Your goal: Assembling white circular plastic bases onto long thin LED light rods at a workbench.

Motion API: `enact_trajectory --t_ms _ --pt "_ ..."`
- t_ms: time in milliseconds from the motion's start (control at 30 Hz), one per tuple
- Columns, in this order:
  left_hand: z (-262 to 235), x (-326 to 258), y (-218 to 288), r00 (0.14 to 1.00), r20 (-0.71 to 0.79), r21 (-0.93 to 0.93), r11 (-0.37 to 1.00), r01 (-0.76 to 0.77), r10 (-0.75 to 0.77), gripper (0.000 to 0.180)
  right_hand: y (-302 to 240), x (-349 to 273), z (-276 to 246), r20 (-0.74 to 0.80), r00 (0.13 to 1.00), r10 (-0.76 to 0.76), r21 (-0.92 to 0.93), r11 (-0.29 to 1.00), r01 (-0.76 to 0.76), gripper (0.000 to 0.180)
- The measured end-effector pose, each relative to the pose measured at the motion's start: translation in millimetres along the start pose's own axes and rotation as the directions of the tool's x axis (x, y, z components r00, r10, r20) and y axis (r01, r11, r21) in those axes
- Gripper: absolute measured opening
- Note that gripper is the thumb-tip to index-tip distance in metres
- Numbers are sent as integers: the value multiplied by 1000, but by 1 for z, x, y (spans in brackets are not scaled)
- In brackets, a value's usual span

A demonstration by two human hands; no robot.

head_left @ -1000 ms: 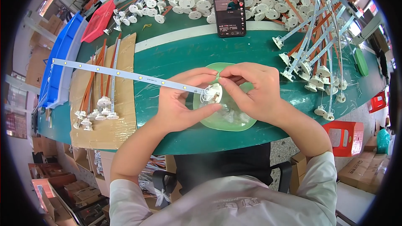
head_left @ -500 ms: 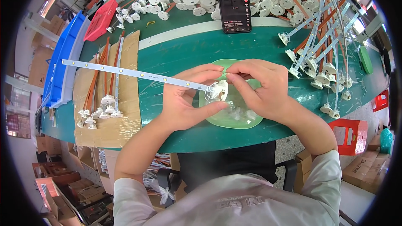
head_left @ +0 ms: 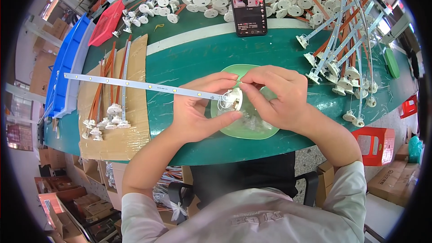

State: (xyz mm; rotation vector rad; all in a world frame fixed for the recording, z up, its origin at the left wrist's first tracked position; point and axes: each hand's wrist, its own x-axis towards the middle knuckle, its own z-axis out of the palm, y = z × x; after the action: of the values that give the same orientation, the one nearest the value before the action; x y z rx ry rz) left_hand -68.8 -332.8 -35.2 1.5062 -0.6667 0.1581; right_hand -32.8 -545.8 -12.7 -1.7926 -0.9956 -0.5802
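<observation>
My left hand [head_left: 193, 114] grips an LED light strip by its round white base [head_left: 235, 101], thumb under the base and fingers above. The pale strip [head_left: 139, 85], dotted with small yellow LEDs, sticks out to the left, and thin white wires loop where it meets the base. Close to the left fingertips, my right hand [head_left: 281, 96] pinches thumb and forefinger together; what lies between them is too small to make out. Both hands hover over a light green bowl [head_left: 245, 132] holding small clear and whitish pieces.
Finished-looking strips with white bases [head_left: 105, 123] lie on cardboard [head_left: 135, 137] at left, beside a blue tray [head_left: 67, 72] and a red basket [head_left: 107, 22]. A phone [head_left: 248, 18] stands before heaped white discs [head_left: 288, 0]. More strips [head_left: 344, 63] pile at right; a red stool [head_left: 374, 146] sits below.
The phone screen has gone from mostly dark to showing a picture. The view has shifted slightly; both hands keep nearly the same pose around the base.
</observation>
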Motion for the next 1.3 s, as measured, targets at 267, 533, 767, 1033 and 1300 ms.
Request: enact_trajectory --t_ms 267,533,767,1033,1300 --pt "-1 3 3 999 6 132 991 -35 35 53 3 1 1 8 994 -108 -85 990 108 14" --pt "-2 -5 2 999 -46 -230 973 -17 7 56 -9 2 -6 -60 985 -162 -116 981 155 16" --pt "6 -12 -3 989 -139 -495 869 -21 -56 58 -16 -3 6 -86 956 -279 -123 955 268 20" --pt "5 -13 -3 981 -109 -567 820 73 -163 57 -10 -4 7 -20 915 -402 -211 897 389 29" --pt "13 -19 -9 963 -175 -571 818 71 -206 50 -11 -10 16 -15 913 -409 -288 876 387 29"
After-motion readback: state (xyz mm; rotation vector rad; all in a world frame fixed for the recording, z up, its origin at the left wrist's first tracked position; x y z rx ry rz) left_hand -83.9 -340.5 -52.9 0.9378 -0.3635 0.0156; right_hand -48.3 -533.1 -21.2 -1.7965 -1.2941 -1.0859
